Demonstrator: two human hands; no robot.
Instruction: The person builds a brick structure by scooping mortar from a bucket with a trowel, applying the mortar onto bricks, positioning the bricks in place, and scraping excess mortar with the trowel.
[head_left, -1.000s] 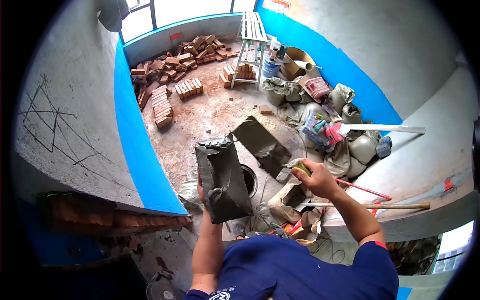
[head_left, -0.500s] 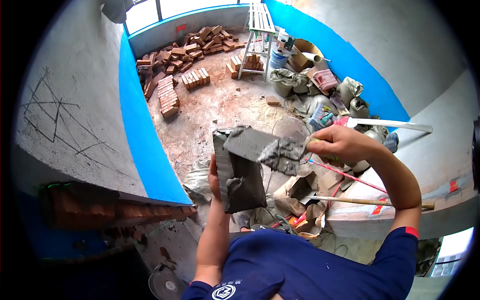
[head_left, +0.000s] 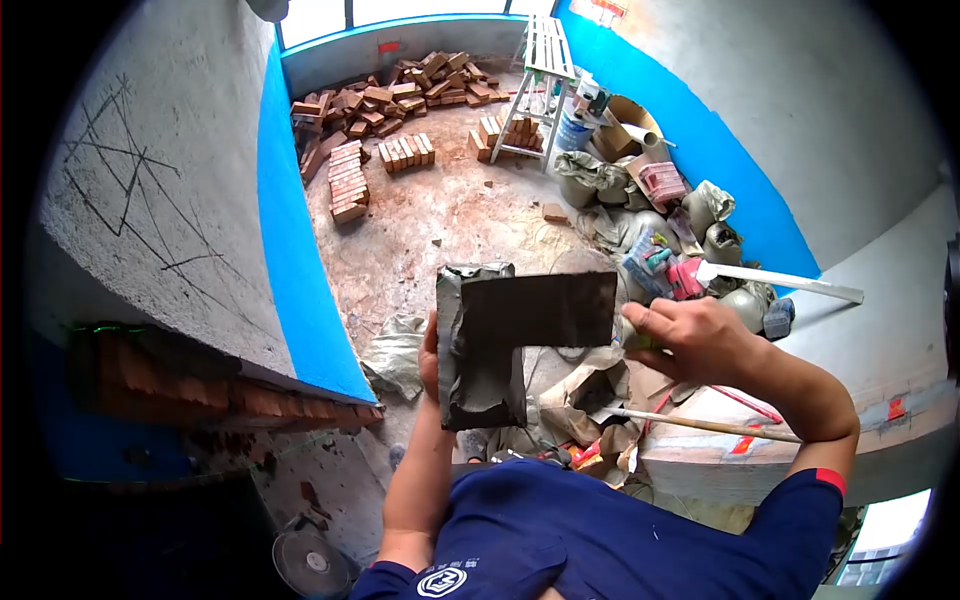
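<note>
My left hand (head_left: 430, 358) grips a brick (head_left: 482, 385) from its left side, holding it up in front of my body. Grey mortar coats the face and edges of this brick. In my right hand (head_left: 690, 338) is the handle of a trowel (head_left: 560, 308). The flat, dark trowel blade reaches left and lies over the upper part of the brick's mortared face. Whether blade and mortar touch all along is hard to tell.
Loose bricks (head_left: 370, 100) lie by the back wall, with stacked rows in front. A stepladder (head_left: 548, 50), sacks (head_left: 590, 175) and a bucket (head_left: 573, 130) stand right. A brick course (head_left: 240, 400) runs lower left, above a fan (head_left: 312, 560). A wooden pole (head_left: 700, 425) lies right.
The trowel has turned over: its mortar-laden side no longer shows, and the blade now lies level across the brick. My right hand has moved slightly right and down. The camera view has shifted a little.
</note>
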